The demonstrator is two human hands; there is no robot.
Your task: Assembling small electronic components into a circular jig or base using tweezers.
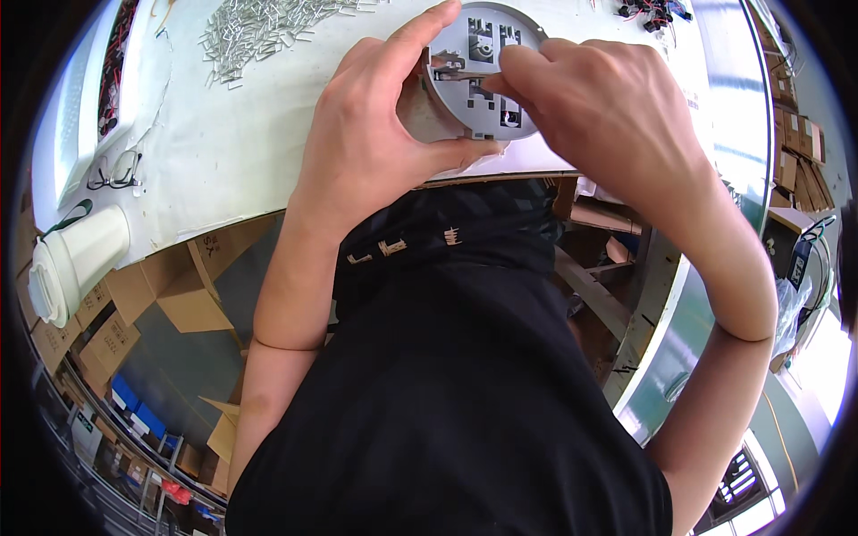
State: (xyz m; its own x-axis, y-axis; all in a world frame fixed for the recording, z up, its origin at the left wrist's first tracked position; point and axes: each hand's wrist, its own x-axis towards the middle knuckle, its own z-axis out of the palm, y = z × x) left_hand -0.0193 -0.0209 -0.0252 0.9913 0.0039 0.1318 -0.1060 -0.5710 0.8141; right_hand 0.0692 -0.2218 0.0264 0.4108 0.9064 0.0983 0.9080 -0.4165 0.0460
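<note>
A round grey plastic housing (454,96) with several slots and metal fittings is tilted up at the table's near edge. My left hand (362,129) grips it from the left, thumb low and forefinger along the upper rim. Over the housing's right half, my right hand (594,98) is closed in a pinch. A thin metal piece (465,77) runs left from those fingertips across the housing face; its held end is hidden, so its exact kind cannot be told.
Many small silvery pins (255,36) lie heaped at the far left of the white table (232,134). Glasses (116,170) and a white lidded jug (80,263) are near the left edge. Dark parts with red wires (652,12) sit far right. Cardboard boxes (192,299) stand below, left.
</note>
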